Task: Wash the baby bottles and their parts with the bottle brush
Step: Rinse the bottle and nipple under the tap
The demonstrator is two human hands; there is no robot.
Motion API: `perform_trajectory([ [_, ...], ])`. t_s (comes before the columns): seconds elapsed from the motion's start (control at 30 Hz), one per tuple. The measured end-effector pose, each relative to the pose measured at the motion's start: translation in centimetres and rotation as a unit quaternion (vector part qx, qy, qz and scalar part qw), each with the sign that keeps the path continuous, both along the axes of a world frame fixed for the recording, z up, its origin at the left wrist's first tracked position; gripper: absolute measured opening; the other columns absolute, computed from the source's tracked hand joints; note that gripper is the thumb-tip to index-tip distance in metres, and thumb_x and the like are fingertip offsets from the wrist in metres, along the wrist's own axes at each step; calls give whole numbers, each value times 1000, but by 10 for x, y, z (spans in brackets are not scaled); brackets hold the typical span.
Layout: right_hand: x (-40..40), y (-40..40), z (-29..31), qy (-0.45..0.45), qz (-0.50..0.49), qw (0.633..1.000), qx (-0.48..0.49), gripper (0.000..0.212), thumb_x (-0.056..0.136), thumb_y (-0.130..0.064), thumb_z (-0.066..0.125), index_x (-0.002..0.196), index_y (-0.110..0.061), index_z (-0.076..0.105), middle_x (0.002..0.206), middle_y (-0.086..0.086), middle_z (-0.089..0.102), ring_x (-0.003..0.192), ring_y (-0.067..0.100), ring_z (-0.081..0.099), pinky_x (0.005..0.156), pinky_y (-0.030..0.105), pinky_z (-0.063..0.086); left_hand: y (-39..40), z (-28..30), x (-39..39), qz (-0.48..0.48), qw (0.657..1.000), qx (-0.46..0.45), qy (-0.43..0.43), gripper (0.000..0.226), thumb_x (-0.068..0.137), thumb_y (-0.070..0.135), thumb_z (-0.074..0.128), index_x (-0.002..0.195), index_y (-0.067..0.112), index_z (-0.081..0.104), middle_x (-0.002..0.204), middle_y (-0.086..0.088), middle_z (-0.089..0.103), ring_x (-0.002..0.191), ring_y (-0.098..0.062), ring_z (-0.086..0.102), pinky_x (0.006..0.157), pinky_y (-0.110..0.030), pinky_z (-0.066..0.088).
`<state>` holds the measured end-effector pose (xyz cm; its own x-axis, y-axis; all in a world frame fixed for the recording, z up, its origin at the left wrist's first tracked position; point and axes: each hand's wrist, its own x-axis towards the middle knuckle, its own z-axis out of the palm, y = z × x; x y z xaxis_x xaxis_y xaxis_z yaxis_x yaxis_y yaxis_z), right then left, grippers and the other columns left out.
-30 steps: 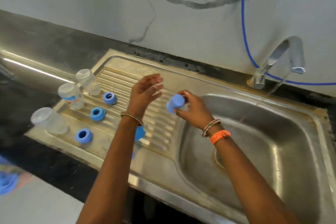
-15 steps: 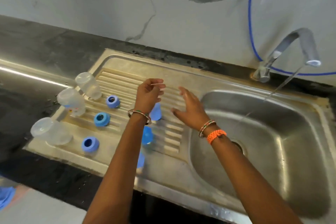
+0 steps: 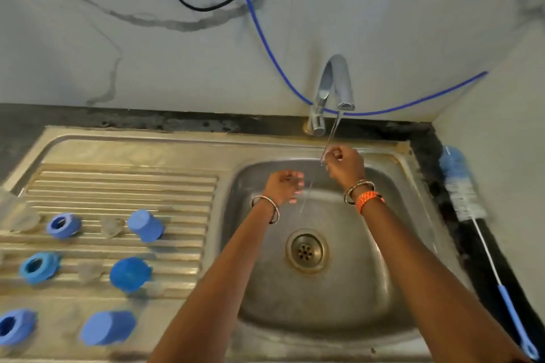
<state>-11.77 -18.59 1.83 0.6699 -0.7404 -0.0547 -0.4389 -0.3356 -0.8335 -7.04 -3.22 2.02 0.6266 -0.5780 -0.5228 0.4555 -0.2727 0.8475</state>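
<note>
Both hands are over the sink basin. My right hand sits under the thin water stream from the tap, fingers curled, with nothing seen in it. My left hand is just left of the stream, fingers also curled and empty. On the drainboard stand three blue caps, three blue rings and clear nipples. A blurred clear bottle shows at the left edge. The bottle brush lies on the dark counter to the right of the sink.
The drain is in the middle of the basin. A blue hose and a black cable hang on the marble wall behind the tap. A white wall closes in on the right, beside the brush.
My right hand set the blue cap down on the drainboard. Both hands then moved right, over the basin and up to the running water. The view turned right too.
</note>
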Motion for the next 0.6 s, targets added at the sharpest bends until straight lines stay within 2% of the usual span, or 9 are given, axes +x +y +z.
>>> perform_trajectory([
  [0.07,18,-13,10,-3,-29,1000,-1,33,83,-36,69,102,-10,59,89,6,64,83,27,62,73,40,52,-9,-4,6,7,1000,5,0,28,96,0,42,79,18,53,75,-1,53,61,-11,46,57,-21,34],
  [0.1,27,-20,15,10,-26,999,-14,41,80,-45,69,97,-9,59,84,5,61,79,25,60,68,34,47,-15,-7,8,10,1000,15,-9,28,97,0,43,79,18,54,75,-1,54,61,-11,46,58,-22,34],
  [0.17,46,-29,20,37,5,997,-66,52,77,-61,64,71,-10,56,66,5,58,63,23,55,57,30,40,-24,-11,13,21,999,29,-22,27,97,1,45,78,18,54,75,-1,54,59,-10,47,55,-20,35],
  [0.2,53,-31,20,42,17,995,-92,57,76,-66,60,67,-11,55,64,7,58,61,24,55,56,31,43,-27,-13,15,27,999,33,-21,27,97,1,46,78,18,54,74,0,55,57,-9,48,52,-19,36],
  [0.27,63,-34,14,49,18,990,-132,64,74,-72,50,79,-9,58,76,13,63,70,30,61,62,38,53,-34,-17,17,39,999,34,-12,27,97,1,45,79,18,55,75,-1,55,57,-10,49,50,-18,37],
  [0.37,67,-34,7,59,2,989,-132,66,83,-69,42,85,-6,63,85,15,65,75,32,62,66,38,54,-40,-20,17,38,999,27,-12,25,96,0,46,80,16,56,77,-3,57,63,-13,52,56,-23,39],
  [0.47,65,-34,9,47,9,994,-97,60,88,-61,44,74,-4,60,77,14,62,68,30,59,59,31,44,-41,-21,13,42,999,24,-18,25,95,-2,47,80,16,55,77,-3,57,62,-13,52,56,-24,39],
  [0.53,54,-31,17,40,42,997,-55,48,91,-50,51,64,-11,50,63,5,53,56,19,50,54,26,35,-38,-18,11,54,998,18,-23,26,95,-4,46,80,16,56,77,-2,57,62,-13,51,58,-25,39],
  [0.6,36,-23,18,58,62,996,-29,29,88,-31,62,72,-14,46,71,1,51,61,16,47,58,26,35,-34,-16,8,63,997,8,-33,30,94,-7,42,80,16,56,78,-2,56,63,-14,51,60,-26,40],
])
